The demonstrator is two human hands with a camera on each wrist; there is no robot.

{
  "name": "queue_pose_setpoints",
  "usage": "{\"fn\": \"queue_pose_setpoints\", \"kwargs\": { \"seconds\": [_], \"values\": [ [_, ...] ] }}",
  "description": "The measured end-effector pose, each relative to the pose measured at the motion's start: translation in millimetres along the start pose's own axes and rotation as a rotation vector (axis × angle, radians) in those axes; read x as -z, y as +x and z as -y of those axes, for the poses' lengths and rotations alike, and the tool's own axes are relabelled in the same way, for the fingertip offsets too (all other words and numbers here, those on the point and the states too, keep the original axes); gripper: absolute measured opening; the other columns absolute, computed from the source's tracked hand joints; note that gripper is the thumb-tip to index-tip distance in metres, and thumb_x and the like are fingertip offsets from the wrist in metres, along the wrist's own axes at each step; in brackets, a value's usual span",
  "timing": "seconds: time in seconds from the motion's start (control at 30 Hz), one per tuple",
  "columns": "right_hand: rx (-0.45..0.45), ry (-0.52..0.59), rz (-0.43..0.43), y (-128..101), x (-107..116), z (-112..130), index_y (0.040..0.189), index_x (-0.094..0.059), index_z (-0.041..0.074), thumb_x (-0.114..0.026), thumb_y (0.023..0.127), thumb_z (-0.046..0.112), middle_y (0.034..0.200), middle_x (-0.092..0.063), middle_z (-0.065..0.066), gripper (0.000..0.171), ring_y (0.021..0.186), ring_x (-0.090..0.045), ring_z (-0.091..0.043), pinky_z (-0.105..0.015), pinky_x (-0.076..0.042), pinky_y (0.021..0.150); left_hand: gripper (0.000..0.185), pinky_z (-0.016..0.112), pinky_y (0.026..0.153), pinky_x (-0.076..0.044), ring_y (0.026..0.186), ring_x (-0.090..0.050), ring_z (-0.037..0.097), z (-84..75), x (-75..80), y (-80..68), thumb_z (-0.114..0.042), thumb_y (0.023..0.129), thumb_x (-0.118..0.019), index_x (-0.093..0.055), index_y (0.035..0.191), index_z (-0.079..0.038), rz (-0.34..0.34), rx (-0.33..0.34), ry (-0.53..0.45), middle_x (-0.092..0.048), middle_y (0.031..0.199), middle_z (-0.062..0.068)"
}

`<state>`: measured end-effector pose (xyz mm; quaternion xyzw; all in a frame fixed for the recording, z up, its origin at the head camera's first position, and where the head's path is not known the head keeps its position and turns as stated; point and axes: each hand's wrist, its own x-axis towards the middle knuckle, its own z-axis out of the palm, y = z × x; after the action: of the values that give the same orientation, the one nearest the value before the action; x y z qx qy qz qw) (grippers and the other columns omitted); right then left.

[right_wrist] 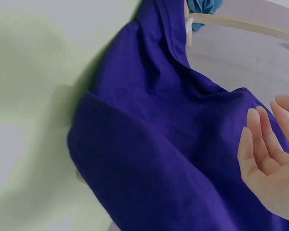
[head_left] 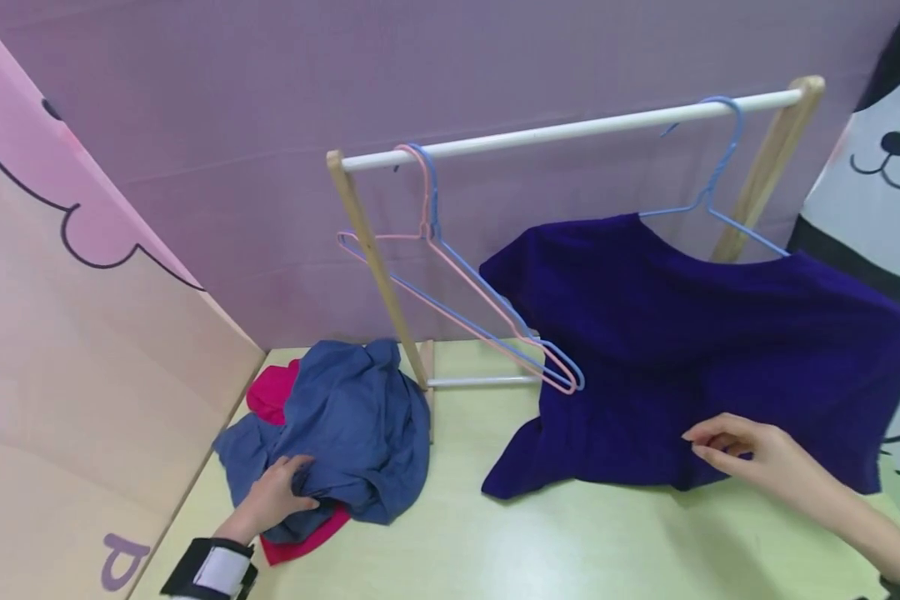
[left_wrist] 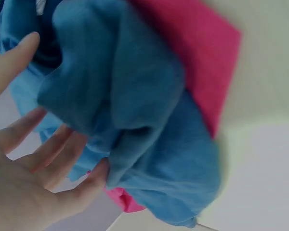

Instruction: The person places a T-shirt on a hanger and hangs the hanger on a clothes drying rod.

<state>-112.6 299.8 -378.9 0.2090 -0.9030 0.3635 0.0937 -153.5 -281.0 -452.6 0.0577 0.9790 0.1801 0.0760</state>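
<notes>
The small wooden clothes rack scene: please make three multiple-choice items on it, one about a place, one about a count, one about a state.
1. Where does the crumpled grey-blue cloth garment lie?
A. on the pale green table, over a pink cloth
B. on the white rail
C. on the floor

2. How many thin wire hangers hang on the white rail of the rack?
A. one
B. three
C. five

3. How is the dark purple cloth shirt placed?
A. folded flat
B. hanging on a blue wire hanger, hem on the table
C. rolled up

Key: 1 A, the left hand grips it on the table, pink cloth showing beneath. 2 B, a pink hanger and a blue hanger hang empty, and another blue hanger carries the shirt. 3 B, the right hand is at its lower part.
</notes>
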Motion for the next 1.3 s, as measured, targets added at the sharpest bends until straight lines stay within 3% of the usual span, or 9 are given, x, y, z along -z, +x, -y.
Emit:
{"fn": "queue_pose_setpoints", "kwargs": {
  "seconds": [0.13,0.33,0.53,0.7,0.83,0.93,1.13,1.3],
  "values": [
    [0.013,0.029,0.004,-4.6,-5.1,-3.3,0.091,-0.064,0.017,-0.062,0.077,-0.004,0.083,-0.06,0.018,0.024,0.069,-0.054,0.002,-0.013,-0.041,0.057,0.057,0.05,0.076,-0.043,0.089,-0.053,0.037,6.5,-8.2,-1.7,-0.01,0.059,-0.079,-0.053,0.108,0.006,-0.032,-0.009,0.035,-0.052,0.095,0.017],
    [0.037,0.07,0.009,-9.1,-11.2,-9.1,0.091,-0.064,0.016,-0.062,0.077,-0.006,0.083,-0.06,0.018,0.026,0.068,-0.055,0.001,-0.013,-0.041,0.056,0.035,0.044,0.072,-0.046,0.084,-0.057,0.034,12.9,-17.9,1.8,-0.001,0.065,-0.073,-0.052,0.093,0.005,-0.052,0.012,0.033,-0.059,0.088,0.017],
    [0.019,0.114,0.022,-12.0,-15.0,-11.7,0.091,-0.064,0.015,-0.061,0.078,-0.005,0.083,-0.061,0.017,0.023,0.068,-0.057,-0.001,-0.015,-0.043,0.055,0.02,0.039,0.064,-0.047,0.075,-0.058,0.026,6.4,-10.0,3.8,0.002,0.069,-0.069,-0.057,0.085,0.005,-0.025,0.001,0.025,-0.061,0.081,0.013],
    [0.054,0.166,0.016,-13.2,-19.4,-13.5,0.091,-0.064,0.016,-0.06,0.077,-0.008,0.082,-0.061,0.016,0.028,0.068,-0.058,-0.001,-0.015,-0.043,0.056,0.012,0.03,0.056,-0.041,0.063,-0.049,0.015,-4.5,12.0,3.1,0.002,0.068,-0.069,-0.059,0.075,0.0,-0.076,-0.063,0.0,-0.058,0.07,0.004],
    [0.072,0.189,0.023,-14.3,-19.8,-16.9,0.092,-0.063,0.016,-0.058,0.077,-0.01,0.083,-0.061,0.017,0.031,0.069,-0.058,0.0,-0.014,-0.044,0.056,0.012,0.023,0.051,-0.034,0.056,-0.037,0.009,-13.8,29.7,5.3,0.001,0.07,-0.069,-0.058,0.071,-0.004,-0.114,-0.152,-0.016,-0.048,0.061,-0.003],
    [0.074,0.196,0.035,-15.0,-18.6,-20.3,0.093,-0.063,0.017,-0.058,0.077,-0.01,0.084,-0.061,0.017,0.031,0.07,-0.057,0.001,-0.014,-0.044,0.056,0.011,0.021,0.05,-0.036,0.056,-0.04,0.006,-21.7,40.3,7.6,0.0,0.071,-0.069,-0.059,0.073,-0.005,-0.131,-0.245,-0.009,-0.05,0.063,-0.004],
    [0.053,0.186,0.049,-15.7,-16.8,-24.4,0.092,-0.064,0.016,-0.058,0.078,-0.009,0.085,-0.061,0.017,0.029,0.071,-0.057,0.0,-0.015,-0.044,0.056,0.011,0.023,0.058,-0.046,0.065,-0.053,0.009,-42.2,58.7,13.3,-0.002,0.07,-0.071,-0.064,0.078,-0.003,-0.179,-0.362,-0.024,-0.06,0.073,-0.001],
    [0.045,0.189,0.056,-16.7,-15.7,-24.0,0.092,-0.063,0.016,-0.058,0.078,-0.009,0.086,-0.061,0.018,0.029,0.071,-0.057,0.0,-0.016,-0.044,0.056,0.012,0.027,0.063,-0.049,0.07,-0.059,0.015,-62.0,71.2,21.1,0.001,0.07,-0.071,-0.066,0.08,-0.001,-0.259,-0.456,-0.022,-0.062,0.076,0.001]
  ]
}}
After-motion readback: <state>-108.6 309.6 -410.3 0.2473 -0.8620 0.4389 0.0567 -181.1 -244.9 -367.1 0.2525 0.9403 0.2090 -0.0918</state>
